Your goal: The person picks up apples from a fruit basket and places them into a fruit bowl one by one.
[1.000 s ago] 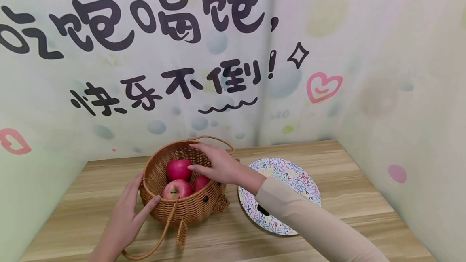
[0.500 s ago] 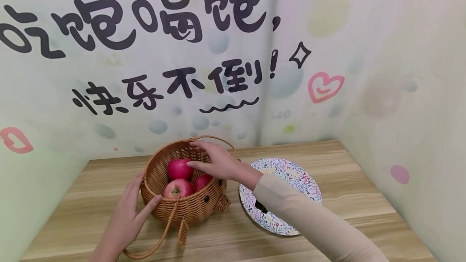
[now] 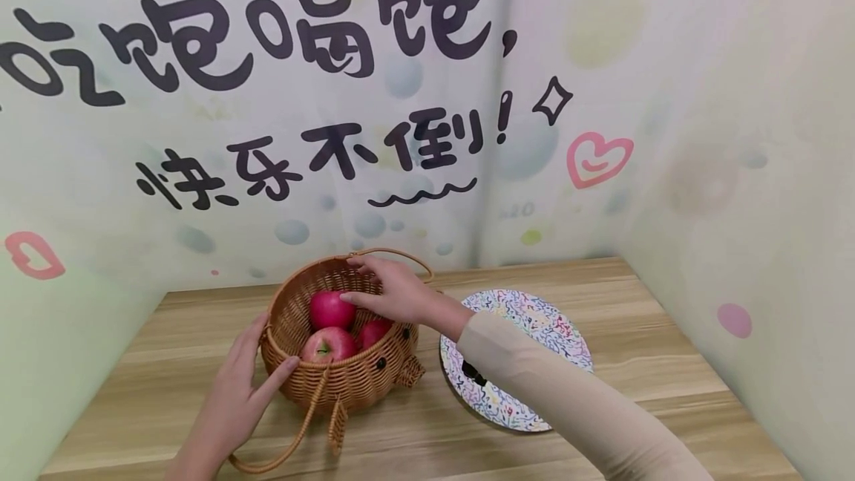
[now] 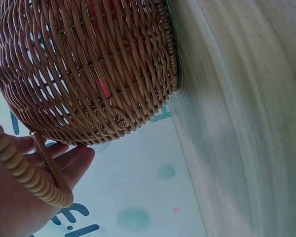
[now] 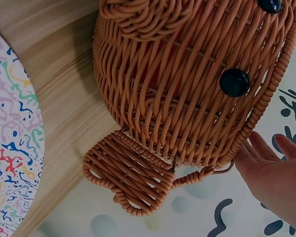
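Observation:
A round brown wicker basket (image 3: pixel 334 384) with black button eyes stands on the wooden table. Inside lie a red apple (image 3: pixel 331 312) at the back, a paler apple (image 3: pixel 329 345) in front and another apple (image 3: pixel 374 331) at the right. My left hand (image 3: pixel 230 392) rests on the basket's left side, thumb at the front rim, fingers extended along the outer wall. In the left wrist view, a wicker handle (image 4: pixel 27 170) crosses in front of that hand. My right hand (image 3: pixel 397 292) lies at the right rim, fingers stretched toward the back, its thumb overlapping the rear apple.
To the right lies a round white board (image 3: pixel 541 318) with coloured squiggles and a black mark, partly hidden by my right sleeve (image 3: pixel 568 399). Printed wall panels (image 3: pixel 401 236) enclose the back and sides of the table (image 3: pixel 668 392). One basket handle hangs toward the front.
The head view shifts slightly. My right thumb has slid a little up and left over the rear apple. My left hand and the basket keep their places.

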`<state>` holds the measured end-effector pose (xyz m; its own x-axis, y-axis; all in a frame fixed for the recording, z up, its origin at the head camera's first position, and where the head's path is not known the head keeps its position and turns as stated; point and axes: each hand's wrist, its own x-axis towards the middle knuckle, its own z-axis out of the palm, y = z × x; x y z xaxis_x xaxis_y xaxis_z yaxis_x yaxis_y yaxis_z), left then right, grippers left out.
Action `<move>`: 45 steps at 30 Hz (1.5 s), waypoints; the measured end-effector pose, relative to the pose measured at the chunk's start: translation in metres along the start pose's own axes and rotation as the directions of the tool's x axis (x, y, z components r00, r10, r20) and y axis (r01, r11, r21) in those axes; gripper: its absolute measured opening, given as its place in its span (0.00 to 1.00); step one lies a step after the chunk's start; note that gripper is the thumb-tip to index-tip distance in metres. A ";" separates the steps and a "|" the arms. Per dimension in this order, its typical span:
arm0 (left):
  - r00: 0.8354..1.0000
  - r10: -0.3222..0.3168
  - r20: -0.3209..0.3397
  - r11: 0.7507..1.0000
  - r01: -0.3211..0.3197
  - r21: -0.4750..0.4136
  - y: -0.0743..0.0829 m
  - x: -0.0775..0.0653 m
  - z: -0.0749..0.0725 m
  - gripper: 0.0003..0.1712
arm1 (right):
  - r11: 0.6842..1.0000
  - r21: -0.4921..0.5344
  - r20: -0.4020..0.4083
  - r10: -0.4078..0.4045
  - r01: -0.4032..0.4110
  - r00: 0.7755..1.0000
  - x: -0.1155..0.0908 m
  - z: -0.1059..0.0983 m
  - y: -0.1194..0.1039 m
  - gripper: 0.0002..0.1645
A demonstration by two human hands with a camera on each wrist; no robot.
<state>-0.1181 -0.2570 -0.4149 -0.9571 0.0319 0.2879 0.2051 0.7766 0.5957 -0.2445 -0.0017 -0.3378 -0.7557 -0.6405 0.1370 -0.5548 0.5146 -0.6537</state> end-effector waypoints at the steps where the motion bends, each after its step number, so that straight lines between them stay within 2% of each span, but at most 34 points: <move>1: 1.000 -0.001 0.001 1.000 0.001 0.001 0.000 0.000 0.000 0.49 | 1.000 -0.002 0.001 -0.001 0.001 1.000 0.001 0.000 0.000 0.37; 18: 1.000 -0.001 0.017 1.000 0.000 0.013 0.001 0.001 -0.002 0.49 | 0.999 -0.033 0.018 -0.003 0.004 1.000 0.014 0.009 -0.002 0.37; 45: 1.000 -0.009 0.019 1.000 0.009 0.006 0.001 0.000 0.000 0.48 | 0.995 -0.075 0.053 0.077 -0.073 0.996 0.030 0.019 0.001 0.39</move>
<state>-0.1179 -0.2564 -0.4141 -0.9627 0.0371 0.2680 0.1953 0.7808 0.5934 -0.2611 -0.0313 -0.3480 -0.7767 -0.6282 0.0468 -0.5226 0.6011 -0.6046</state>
